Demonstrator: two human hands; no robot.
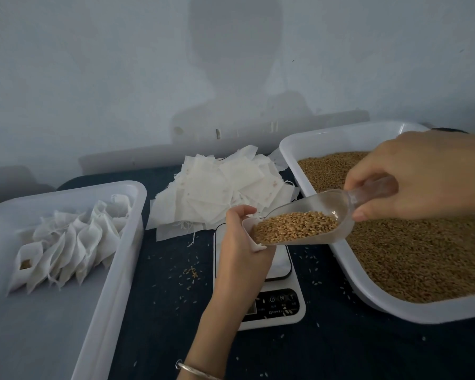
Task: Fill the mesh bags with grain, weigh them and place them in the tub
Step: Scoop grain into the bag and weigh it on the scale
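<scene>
- Progress looks partial: a row of filled white mesh bags (66,242) lies in the white plastic tub (115,283) to the left of the white digital kitchen scale (274,303), so a number of rounds appear finished.
- Behind the scale a loose heap of flat empty white mesh bags (220,193) waits, so plenty of work seems left.
- Right of the scale, the white plastic tray of brown grain (422,256) is well stocked.
- Over the scale's platform, the left hand (242,242) grips an open white mesh bag (251,229) at its mouth.
- The right hand (417,174) clasps the handle of a clear plastic scoop (310,223) loaded with grain, its lip at the bag's mouth.
- This bag is judged to be at the filling step; weighing and placing remain.
- Stray grains dot the dark cloth around the scale.
</scene>
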